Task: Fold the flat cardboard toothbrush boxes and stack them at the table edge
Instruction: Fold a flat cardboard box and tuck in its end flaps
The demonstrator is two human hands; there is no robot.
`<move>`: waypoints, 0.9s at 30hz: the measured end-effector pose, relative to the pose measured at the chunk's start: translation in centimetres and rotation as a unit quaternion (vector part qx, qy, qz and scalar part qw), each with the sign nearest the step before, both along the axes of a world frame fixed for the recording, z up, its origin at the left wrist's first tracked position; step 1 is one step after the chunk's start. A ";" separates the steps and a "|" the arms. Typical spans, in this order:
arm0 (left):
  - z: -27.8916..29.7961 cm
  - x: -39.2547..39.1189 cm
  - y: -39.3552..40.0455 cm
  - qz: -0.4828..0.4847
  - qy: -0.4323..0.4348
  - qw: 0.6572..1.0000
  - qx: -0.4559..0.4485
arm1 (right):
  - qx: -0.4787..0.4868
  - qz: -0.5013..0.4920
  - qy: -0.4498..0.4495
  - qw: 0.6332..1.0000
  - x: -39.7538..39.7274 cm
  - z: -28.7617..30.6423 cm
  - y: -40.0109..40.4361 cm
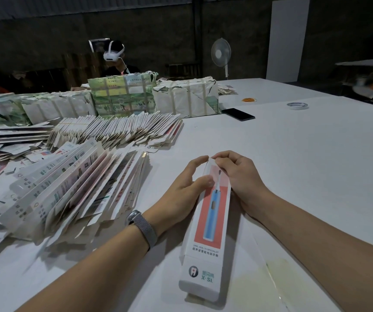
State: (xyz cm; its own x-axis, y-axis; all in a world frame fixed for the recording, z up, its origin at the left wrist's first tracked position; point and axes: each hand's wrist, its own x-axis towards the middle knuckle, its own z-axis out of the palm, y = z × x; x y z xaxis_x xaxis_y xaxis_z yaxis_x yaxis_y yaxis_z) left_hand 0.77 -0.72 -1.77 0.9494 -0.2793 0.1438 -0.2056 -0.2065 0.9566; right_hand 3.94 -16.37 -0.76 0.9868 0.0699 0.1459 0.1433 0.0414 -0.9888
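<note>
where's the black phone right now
In the head view, the black phone lies flat on the white table, right of centre toward the far side, just right of the taped paper bundle.

- White table (304, 167) carries everything.
- Toothbrush box (210, 224) lies between both hands.
- Fanned flat boxes (73, 188) left of them.
- Phone (238, 114), tape roll (297, 106) beyond.

Just one view here, a wide-angle head cam looking forward and down across the white table (304, 165). Both forearms come in from the bottom edge, super close, and the far wall (158, 30) shows up top. No second view to overlap with.
</note>
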 end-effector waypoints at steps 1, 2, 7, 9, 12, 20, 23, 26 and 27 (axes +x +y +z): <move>0.0 0.0 0.0 0.000 0.000 1.000 -0.001 | 0.002 0.004 -0.002 1.000 0.0 0.0 0.0; 0.1 -0.1 -0.1 0.001 0.000 1.000 -0.003 | 0.004 0.007 -0.005 1.000 0.0 0.0 -0.1; 0.1 -0.1 -0.2 -0.005 -0.004 1.000 -0.013 | 0.002 0.017 -0.019 1.000 0.1 -0.1 -0.1; 0.1 -0.2 -0.2 -0.012 -0.007 1.000 -0.013 | -0.007 0.021 -0.025 0.999 0.2 -0.1 -0.2; 0.1 -0.2 -0.1 -0.018 -0.010 1.000 -0.010 | -0.011 0.027 -0.028 0.999 0.2 -0.2 -0.2; 0.2 -0.2 0.0 -0.008 0.002 1.000 -0.016 | 0.002 0.023 -0.043 0.999 0.0 -0.3 0.0; 0.1 -0.1 0.0 0.013 -0.001 0.999 -0.038 | 0.011 0.025 -0.033 0.999 -0.1 -0.3 0.0; 0.0 0.1 0.0 0.027 0.001 0.997 -0.076 | 0.029 0.037 -0.018 0.999 0.0 -0.2 0.0; 0.0 0.1 0.0 0.029 0.004 0.996 -0.089 | 0.030 0.040 -0.018 0.999 0.0 -0.2 0.0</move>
